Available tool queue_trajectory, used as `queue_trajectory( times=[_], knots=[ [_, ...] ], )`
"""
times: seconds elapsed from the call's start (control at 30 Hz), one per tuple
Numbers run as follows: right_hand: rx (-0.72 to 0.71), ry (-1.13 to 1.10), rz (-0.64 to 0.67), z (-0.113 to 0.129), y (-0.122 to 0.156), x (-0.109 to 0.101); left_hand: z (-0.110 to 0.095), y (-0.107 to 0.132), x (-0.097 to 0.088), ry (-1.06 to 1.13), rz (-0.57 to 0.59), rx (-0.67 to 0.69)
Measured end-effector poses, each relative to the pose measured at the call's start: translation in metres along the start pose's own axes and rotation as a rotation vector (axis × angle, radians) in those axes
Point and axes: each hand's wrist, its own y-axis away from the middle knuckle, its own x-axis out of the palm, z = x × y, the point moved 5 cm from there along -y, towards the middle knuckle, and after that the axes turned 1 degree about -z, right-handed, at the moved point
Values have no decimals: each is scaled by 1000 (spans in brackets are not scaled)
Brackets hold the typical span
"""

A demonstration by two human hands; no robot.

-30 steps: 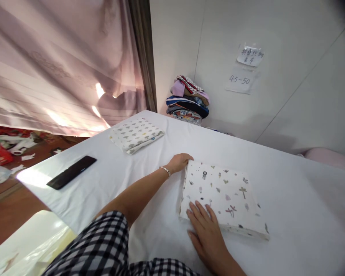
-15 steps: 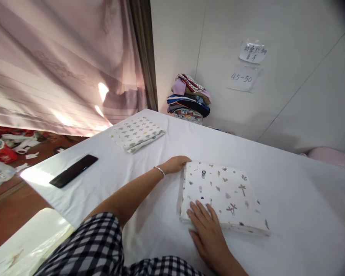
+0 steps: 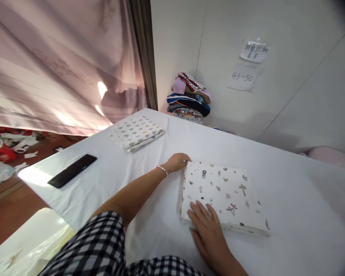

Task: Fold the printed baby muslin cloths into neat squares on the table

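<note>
A folded white cloth printed with small plants and shapes lies on the white table in front of me. My left hand, with a bracelet on its wrist, grips the cloth's far left corner with curled fingers. My right hand lies flat on the cloth's near left corner, fingers stretched out and pressing down. My checked sleeve shows at the bottom of the view.
A second folded cloth with grey leaf prints lies at the far left of the table. A black flat device rests near the left edge. A stack of folded coloured clothes stands against the wall. A pink curtain hangs left.
Both hands have stayed on the folded cloth's left edge. The cloth has shifted very slightly; little else differs.
</note>
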Motion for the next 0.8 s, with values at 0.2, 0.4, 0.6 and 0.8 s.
queue_trajectory(
  times=[0.2, 0.4, 0.6, 0.8],
  knots=[
    [10, -14, 26, 2, -2, -2, 2, 10, 7, 86, -176, -86],
    [25, -31, 17, 3, -3, -6, 4, 14, 9, 245, -126, -159],
    [16, -21, 3, 3, -3, -5, -2, 34, -1, 244, -169, -263],
    [27, -22, 16, 3, -4, -5, -49, 60, 9, 26, -245, -18]
  ],
)
